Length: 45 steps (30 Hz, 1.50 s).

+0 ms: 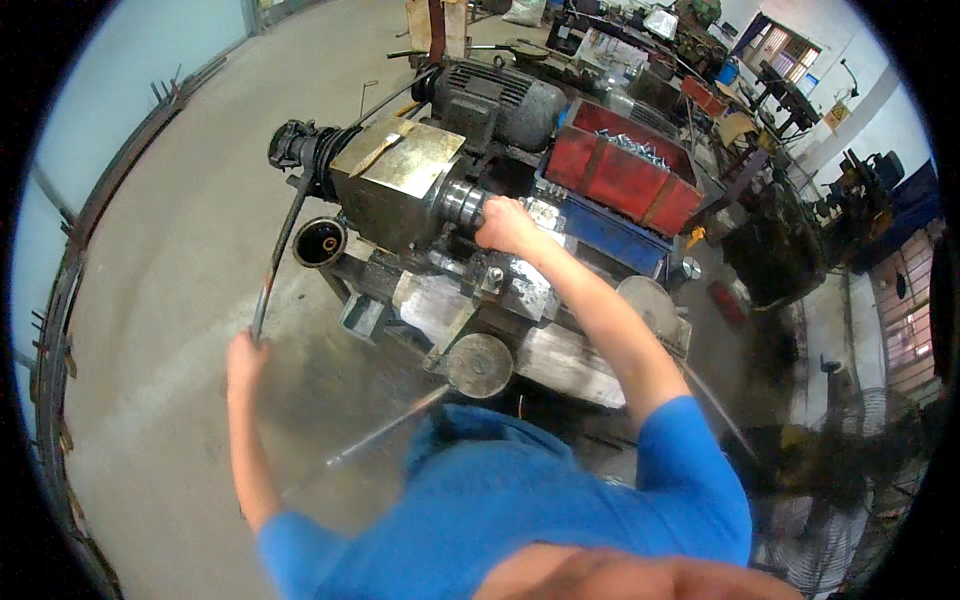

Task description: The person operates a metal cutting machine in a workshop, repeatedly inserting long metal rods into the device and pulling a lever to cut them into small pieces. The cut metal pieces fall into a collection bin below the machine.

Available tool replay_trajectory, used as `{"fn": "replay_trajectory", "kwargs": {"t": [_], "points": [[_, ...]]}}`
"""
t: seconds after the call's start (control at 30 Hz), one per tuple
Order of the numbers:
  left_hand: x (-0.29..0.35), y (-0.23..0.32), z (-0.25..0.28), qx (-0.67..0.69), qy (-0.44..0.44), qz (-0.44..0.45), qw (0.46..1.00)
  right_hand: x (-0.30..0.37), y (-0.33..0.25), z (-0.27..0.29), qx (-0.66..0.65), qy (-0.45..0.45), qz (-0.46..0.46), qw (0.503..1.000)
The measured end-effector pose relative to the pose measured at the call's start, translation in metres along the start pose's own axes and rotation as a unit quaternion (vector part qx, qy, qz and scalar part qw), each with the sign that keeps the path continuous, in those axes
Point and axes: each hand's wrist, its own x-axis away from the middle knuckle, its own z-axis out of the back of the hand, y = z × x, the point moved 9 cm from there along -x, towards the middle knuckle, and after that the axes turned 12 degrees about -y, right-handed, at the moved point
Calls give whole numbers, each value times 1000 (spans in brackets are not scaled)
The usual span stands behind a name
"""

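Note:
My left hand [247, 360] is closed around the lower end of a long metal lever [276, 262], which rises to the left end of a lathe headstock [385, 205]. My right hand [508, 226] is at the front of the shiny round chuck [462, 203], its fingers curled. Whatever those fingers hold, if anything, is hidden behind the hand. A brush [377, 152] with a wooden handle lies on the headstock's brass-coloured top plate [425, 160]. Below my right hand is the tool slide with a bolt [494, 277].
Behind the chuck stand a ribbed electric motor [500, 100] and a red bin [620, 185] of small metal parts, above a blue tray [615, 238]. A round handwheel [480, 366] with a rod handle [390, 425] juts out near my body. A black cup-shaped part [320, 242] hangs at the left.

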Motion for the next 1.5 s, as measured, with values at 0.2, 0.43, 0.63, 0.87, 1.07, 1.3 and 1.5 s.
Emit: {"fn": "replay_trajectory", "kwargs": {"t": [0.2,0.43,0.63,0.87,1.07,1.3,1.5], "points": [[6,19,11,-5,-8,25,1000,-6,7,-2,-18,19,-7,1000],[2,15,10,-3,-18,29,999,-19,15,-10,-102,3,-42,994],[-4,6,8,-93,-20,64,993,-23,17,-11,-111,-11,-34,993],[-67,-64,78,-305,97,6,947,-20,19,-13,-122,-20,-50,991],[-98,-84,75,-314,72,64,944,1,9,16,-58,85,23,994],[-45,25,50,80,304,-103,944,138,36,68,-91,212,116,966],[-97,67,-237,124,-221,-122,960,263,146,31,-113,175,-142,968]]}}
